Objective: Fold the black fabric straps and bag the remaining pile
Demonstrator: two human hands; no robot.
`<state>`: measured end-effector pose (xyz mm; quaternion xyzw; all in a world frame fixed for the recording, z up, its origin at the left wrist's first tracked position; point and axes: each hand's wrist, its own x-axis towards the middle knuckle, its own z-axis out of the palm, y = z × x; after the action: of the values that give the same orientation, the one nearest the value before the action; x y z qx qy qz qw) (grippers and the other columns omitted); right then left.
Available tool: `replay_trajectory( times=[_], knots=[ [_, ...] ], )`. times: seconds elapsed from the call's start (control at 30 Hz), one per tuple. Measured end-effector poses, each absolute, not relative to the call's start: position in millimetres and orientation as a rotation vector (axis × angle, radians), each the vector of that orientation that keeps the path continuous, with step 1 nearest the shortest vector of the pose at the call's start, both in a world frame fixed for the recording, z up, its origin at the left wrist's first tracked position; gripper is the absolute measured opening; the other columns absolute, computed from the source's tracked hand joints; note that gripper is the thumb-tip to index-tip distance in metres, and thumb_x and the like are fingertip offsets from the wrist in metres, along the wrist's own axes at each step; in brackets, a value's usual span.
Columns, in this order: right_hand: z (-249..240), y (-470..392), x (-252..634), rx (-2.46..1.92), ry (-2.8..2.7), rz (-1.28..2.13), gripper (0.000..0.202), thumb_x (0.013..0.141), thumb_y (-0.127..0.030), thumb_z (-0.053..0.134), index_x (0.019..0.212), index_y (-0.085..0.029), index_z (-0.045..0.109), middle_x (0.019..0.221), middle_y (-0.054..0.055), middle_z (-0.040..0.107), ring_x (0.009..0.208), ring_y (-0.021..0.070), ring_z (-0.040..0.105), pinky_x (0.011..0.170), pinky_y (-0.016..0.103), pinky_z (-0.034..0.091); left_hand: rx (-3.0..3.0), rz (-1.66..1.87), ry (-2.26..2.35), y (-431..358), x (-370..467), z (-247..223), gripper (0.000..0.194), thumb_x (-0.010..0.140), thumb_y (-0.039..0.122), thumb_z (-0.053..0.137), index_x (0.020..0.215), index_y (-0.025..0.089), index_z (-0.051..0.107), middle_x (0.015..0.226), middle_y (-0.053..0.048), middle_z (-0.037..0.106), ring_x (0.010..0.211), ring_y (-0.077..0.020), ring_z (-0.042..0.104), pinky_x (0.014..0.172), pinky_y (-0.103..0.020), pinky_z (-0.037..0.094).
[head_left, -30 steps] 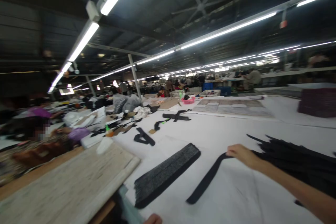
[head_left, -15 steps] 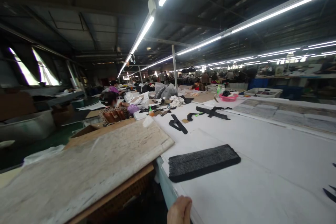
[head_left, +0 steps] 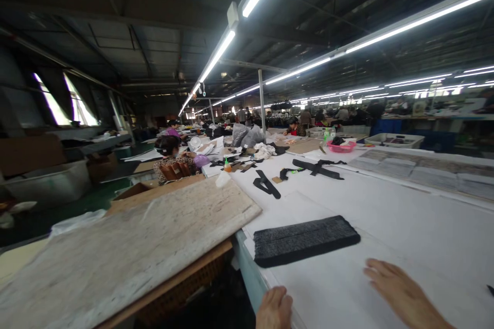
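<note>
At the near edge of the white-covered table (head_left: 332,293), my left hand (head_left: 274,309) is closed, its fingers curled together. Whatever they hold, if anything, is hidden. My right hand (head_left: 403,290) lies over the white surface with fingers stretched out and nothing in it. Just beyond both hands is a neat stack of dark grey knitted fabric pieces (head_left: 306,240), touched by neither.
A worn pale board (head_left: 154,236) adjoins the table on the left. Black fabric strips (head_left: 266,184) and a black cross-shaped piece (head_left: 318,168) lie farther back. Beyond are a pink basket (head_left: 341,148), a small orange bottle (head_left: 227,165) and a seated person (head_left: 173,159).
My right hand has come into view from the lower right, over the white surface. My left hand remains at the table edge. The view has shifted slightly, and the stack keeps its place.
</note>
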<state>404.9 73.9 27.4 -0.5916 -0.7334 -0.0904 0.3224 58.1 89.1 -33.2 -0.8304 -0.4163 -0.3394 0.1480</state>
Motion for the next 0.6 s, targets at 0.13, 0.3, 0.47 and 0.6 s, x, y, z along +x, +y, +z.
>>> replay_trajectory(
  times=[0.13, 0.3, 0.47, 0.6],
  knots=[
    [25.1, 109.5, 272.7, -1.253, -2.263, -0.369, 0.023, 0.075, -0.006, 0.050, 0.079, -0.026, 0.061, 0.092, 0.000, 0.064, 0.080, 0.0180, 0.056, 0.071, 0.030, 0.042, -2.410, -0.806, -1.317, 94.9, 53.1, -37.2, 0.032, 0.068, -0.005, 0.046, 0.079, 0.023, 0.060, 0.087, 0.000, 0.068, 0.080, -0.0151, 0.064, 0.072, -0.021, 0.049],
    [13.8, 132.3, 211.6, -1.257, -2.275, -0.613, 0.030, 0.072, 0.003, 0.049, 0.087, -0.022, 0.057, 0.089, 0.000, 0.061, 0.077, 0.0179, 0.056, 0.072, 0.031, 0.040, -2.431, -0.744, -1.362, 99.8, 49.2, -46.0, 0.027, 0.070, -0.002, 0.048, 0.076, 0.021, 0.059, 0.082, 0.000, 0.067, 0.075, -0.0158, 0.062, 0.068, -0.023, 0.047],
    [-2.4, 145.2, 218.9, -1.245, -2.336, -0.773, 0.035, 0.071, 0.008, 0.045, 0.090, -0.019, 0.056, 0.089, 0.003, 0.061, 0.079, 0.0188, 0.056, 0.070, 0.031, 0.040, -2.370, -0.804, -1.282, 99.8, 54.0, -46.9, 0.022, 0.071, 0.000, 0.050, 0.073, 0.021, 0.057, 0.075, -0.002, 0.063, 0.072, -0.0170, 0.059, 0.065, -0.026, 0.045],
    [14.0, 140.5, 220.3, -1.305, -2.497, -0.688, 0.027, 0.075, 0.006, 0.046, 0.081, -0.018, 0.055, 0.084, 0.004, 0.060, 0.078, 0.0198, 0.055, 0.066, 0.031, 0.040, -2.492, -0.747, -1.355, 81.1, 61.7, -13.0, 0.016, 0.071, 0.003, 0.052, 0.072, 0.019, 0.056, 0.078, -0.003, 0.061, 0.074, -0.0198, 0.056, 0.068, -0.032, 0.047]
  ],
)
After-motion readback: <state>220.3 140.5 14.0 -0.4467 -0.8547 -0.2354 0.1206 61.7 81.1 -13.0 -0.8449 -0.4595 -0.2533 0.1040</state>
